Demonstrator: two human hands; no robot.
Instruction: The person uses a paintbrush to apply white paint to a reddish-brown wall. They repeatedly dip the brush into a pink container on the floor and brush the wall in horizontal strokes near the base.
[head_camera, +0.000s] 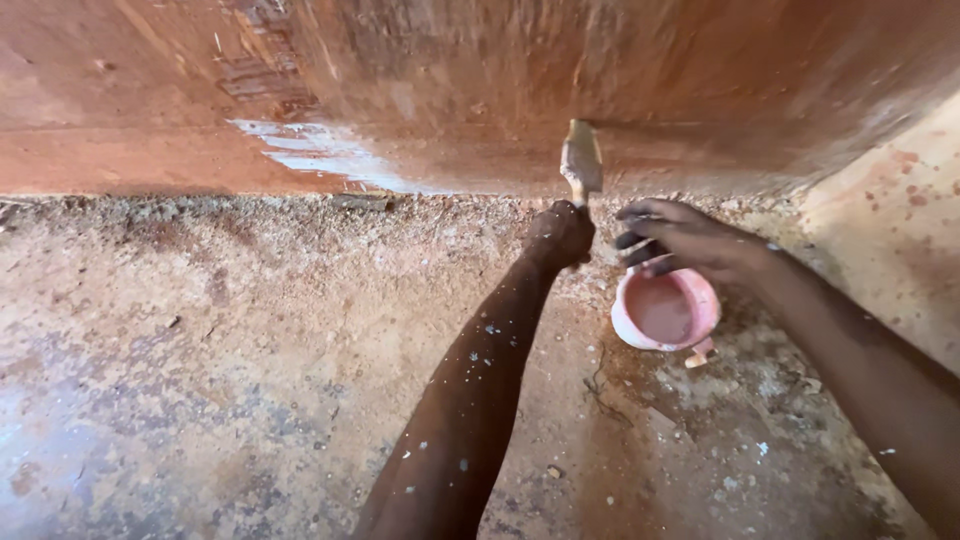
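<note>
My left hand is closed around the handle of a paintbrush. Its pale bristles point up and rest against the base of a reddish-brown wall. My right hand grips the rim of a small pink cup holding pinkish paint, just right of the brush and low over the floor. A short handle sticks out under the cup. White flecks dot my left forearm.
A wet whitish paint streak runs along the wall's foot at the left. The rough concrete floor is dusty, with grit and crumbs along the wall's base. A paler, red-spotted wall meets it at the right corner.
</note>
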